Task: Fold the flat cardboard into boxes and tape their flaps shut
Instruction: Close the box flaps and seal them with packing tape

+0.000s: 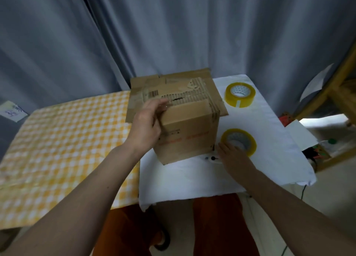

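Corrugated box (189,132) under left grip (147,120); right grip (234,157) open-fingered on glossy tape roll (238,141).

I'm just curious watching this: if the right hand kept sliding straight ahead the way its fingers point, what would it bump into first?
The right hand would meet the nearer tape roll; its fingertips look already at the rim, though contact is unclear.

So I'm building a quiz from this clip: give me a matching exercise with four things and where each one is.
Things:
1. box
2. far tape roll
3. near tape roll
4. flat cardboard

Places:
A. lying under and behind the box
B. under the right hand's fingers
C. held at its top edge by the left hand
D. alone on the white cloth, towards the curtain

Pairs: 1-C, 2-D, 3-B, 4-A
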Demonstrator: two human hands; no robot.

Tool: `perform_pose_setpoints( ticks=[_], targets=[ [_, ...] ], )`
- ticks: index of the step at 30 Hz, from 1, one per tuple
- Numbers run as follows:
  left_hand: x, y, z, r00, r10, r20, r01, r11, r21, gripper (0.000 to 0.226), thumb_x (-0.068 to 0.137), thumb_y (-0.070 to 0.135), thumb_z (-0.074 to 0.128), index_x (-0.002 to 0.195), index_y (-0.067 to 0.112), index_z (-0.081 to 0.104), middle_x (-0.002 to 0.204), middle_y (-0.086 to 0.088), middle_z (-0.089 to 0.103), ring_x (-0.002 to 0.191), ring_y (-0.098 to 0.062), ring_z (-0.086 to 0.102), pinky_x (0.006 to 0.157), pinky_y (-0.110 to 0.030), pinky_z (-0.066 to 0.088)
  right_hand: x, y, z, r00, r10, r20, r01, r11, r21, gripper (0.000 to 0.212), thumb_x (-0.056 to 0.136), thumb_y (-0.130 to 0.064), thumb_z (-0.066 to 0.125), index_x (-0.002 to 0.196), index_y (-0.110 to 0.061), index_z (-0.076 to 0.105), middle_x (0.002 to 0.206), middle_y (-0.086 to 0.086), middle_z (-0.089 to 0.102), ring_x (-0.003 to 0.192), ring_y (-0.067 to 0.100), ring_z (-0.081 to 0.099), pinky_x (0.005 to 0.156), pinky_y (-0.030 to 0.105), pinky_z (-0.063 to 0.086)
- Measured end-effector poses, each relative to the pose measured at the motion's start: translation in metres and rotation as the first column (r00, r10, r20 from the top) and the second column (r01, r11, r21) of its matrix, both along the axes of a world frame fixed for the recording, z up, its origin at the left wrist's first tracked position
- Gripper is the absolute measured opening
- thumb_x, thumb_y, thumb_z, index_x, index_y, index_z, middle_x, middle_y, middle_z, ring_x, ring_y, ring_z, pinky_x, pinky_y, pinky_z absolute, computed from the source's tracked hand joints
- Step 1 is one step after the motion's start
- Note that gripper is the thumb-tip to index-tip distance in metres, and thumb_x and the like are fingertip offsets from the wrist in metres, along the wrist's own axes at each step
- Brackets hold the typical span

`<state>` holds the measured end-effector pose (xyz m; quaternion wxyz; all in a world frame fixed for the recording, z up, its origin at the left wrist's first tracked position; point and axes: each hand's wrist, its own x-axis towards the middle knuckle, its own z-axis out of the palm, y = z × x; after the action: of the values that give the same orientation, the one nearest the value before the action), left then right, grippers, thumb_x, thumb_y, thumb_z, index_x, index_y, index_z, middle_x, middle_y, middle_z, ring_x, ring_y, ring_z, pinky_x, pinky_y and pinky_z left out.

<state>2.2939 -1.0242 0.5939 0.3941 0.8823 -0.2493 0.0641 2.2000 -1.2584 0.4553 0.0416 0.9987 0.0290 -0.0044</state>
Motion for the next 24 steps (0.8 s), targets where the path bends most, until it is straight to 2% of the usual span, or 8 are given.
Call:
perform_pose_setpoints(
  ticks=[3,6,8,11,13,15,19,24],
  targets=[
    [-0.001,0.015,-0.012,0.98,0.129,0.151,-0.141,0.987,0.073,0.053,0.082,-0.015,0.044,0.123,0.013,0.061,0.12,-0.005,0.063,0.113,-0.024,0.05,0.101,-0.039,0.041,-0.016,-0.005,0.003,0.997,0.078,-0.014,-0.078,0.996,-0.044,0.064,0.088,0.002,0.058,0.144,-0.018,0.035,0.151,0.023,0.027,0.134,0.039,0.036,0.102,0.05,0.042],
    [-0.006,0.028,-0.017,0.992,0.107,0.065,-0.108,0.994,0.003,0.062,0.083,-0.016,0.038,0.132,0.018,0.052,0.119,0.005,0.065,0.114,-0.01,0.048,0.099,-0.027,0.039,-0.027,-0.004,0.005,0.998,0.029,-0.059,-0.021,0.991,0.132,0.048,0.1,-0.028,0.037,0.134,-0.057,0.022,0.154,0.001,0.028,0.14,0.017,0.032,0.117,0.033,0.021],
    [-0.008,0.035,-0.016,0.997,0.071,-0.01,-0.072,0.995,-0.066,0.06,0.086,-0.016,0.035,0.133,0.017,0.049,0.121,0.005,0.063,0.117,-0.003,0.049,0.1,-0.021,0.04,-0.026,0.008,0.019,0.998,0.001,0.066,-0.005,0.998,0.063,0.046,0.101,-0.024,0.025,0.143,-0.044,0.023,0.151,-0.004,0.034,0.131,0.01,0.045,0.116,0.029,0.01],
    [-0.009,0.047,-0.018,0.988,0.126,0.09,-0.129,0.991,0.035,0.059,0.08,-0.019,0.038,0.125,0.012,0.06,0.13,0.0,0.057,0.124,-0.016,0.041,0.108,-0.028,0.031,-0.013,0.041,0.041,0.967,0.122,0.224,-0.187,0.936,0.298,0.051,0.083,0.004,0.062,0.133,-0.004,0.05,0.126,0.022,0.056,0.107,0.036,0.059,0.09,0.042,0.05],
    [-0.01,0.052,-0.021,0.985,0.125,0.116,-0.136,0.987,0.091,0.062,0.077,-0.022,0.039,0.125,0.01,0.062,0.136,-0.005,0.052,0.129,-0.027,0.034,0.112,-0.031,0.026,0.0,0.066,0.066,0.87,0.08,0.486,-0.274,0.899,0.342,0.035,0.072,0.001,0.074,0.106,-0.001,0.067,0.098,0.018,0.064,0.084,0.034,0.062,0.069,0.037,0.053],
    [-0.011,0.055,-0.024,0.985,0.13,0.113,-0.143,0.984,0.108,0.062,0.079,-0.021,0.04,0.127,0.012,0.062,0.14,-0.008,0.046,0.13,-0.03,0.029,0.112,-0.029,0.023,0.015,0.093,0.096,0.783,0.152,0.603,-0.372,0.892,0.257,0.023,0.085,-0.019,0.063,0.104,-0.006,0.067,0.099,0.014,0.062,0.087,0.03,0.059,0.073,0.036,0.05],
    [-0.012,0.058,-0.027,0.985,0.153,0.084,-0.162,0.981,0.111,0.063,0.082,-0.019,0.04,0.129,0.018,0.061,0.136,-0.012,0.042,0.127,-0.027,0.026,0.106,-0.021,0.02,0.06,0.123,0.129,0.921,0.097,0.376,-0.239,0.905,0.351,0.05,0.086,-0.048,0.058,0.128,-0.021,0.055,0.126,0.008,0.05,0.115,0.026,0.044,0.095,0.038,0.037],
    [-0.009,0.065,-0.028,0.992,0.128,0.008,-0.129,0.987,0.101,0.07,0.08,-0.021,0.037,0.132,0.022,0.057,0.132,-0.013,0.04,0.124,-0.018,0.024,0.101,-0.013,0.015,0.082,0.127,0.124,0.941,0.056,0.334,-0.157,0.946,0.283,0.069,0.07,-0.069,0.061,0.128,-0.033,0.054,0.118,0.001,0.049,0.111,0.021,0.041,0.092,0.035,0.031]
  ],
)
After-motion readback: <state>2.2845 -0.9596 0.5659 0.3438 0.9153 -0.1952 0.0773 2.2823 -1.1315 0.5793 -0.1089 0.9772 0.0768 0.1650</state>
